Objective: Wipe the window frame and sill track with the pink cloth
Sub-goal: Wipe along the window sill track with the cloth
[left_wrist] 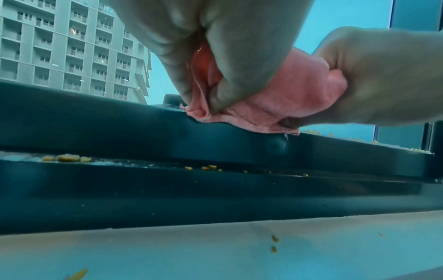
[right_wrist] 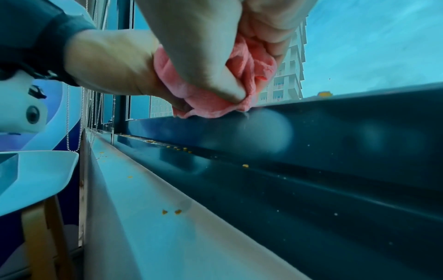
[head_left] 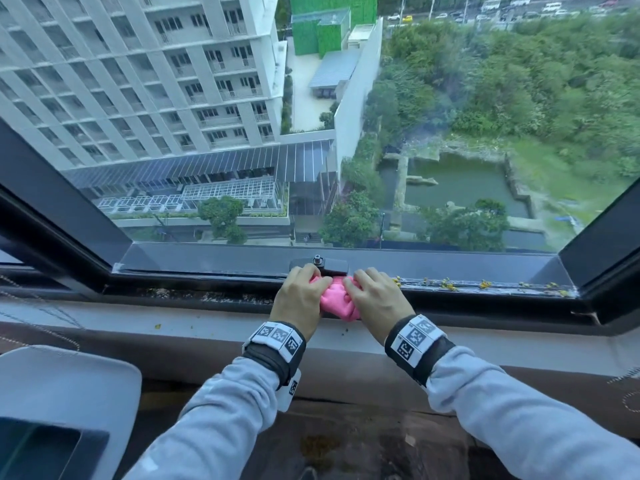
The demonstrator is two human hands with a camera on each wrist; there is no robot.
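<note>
The pink cloth [head_left: 336, 301] is bunched between both hands on the dark window frame's bottom rail [head_left: 207, 261], just below the black window handle [head_left: 320, 264]. My left hand [head_left: 300, 296] grips its left side and my right hand [head_left: 375, 296] grips its right side, fingers curled into the fabric. In the left wrist view the cloth [left_wrist: 282, 102] hangs from the left hand [left_wrist: 215, 62] onto the rail's top edge [left_wrist: 120, 121]. The right wrist view shows the cloth [right_wrist: 210, 102] pinched by the right hand [right_wrist: 210, 56]. The sill track [head_left: 485, 287] carries yellow debris.
Yellow crumbs [head_left: 446, 285] line the track to the right of the hands and dirt [head_left: 214, 295] lies in the groove to the left. A pale sill ledge [head_left: 173, 327] runs in front. A white chair [head_left: 69, 393] stands at lower left, with bead chains [right_wrist: 81, 117] hanging nearby.
</note>
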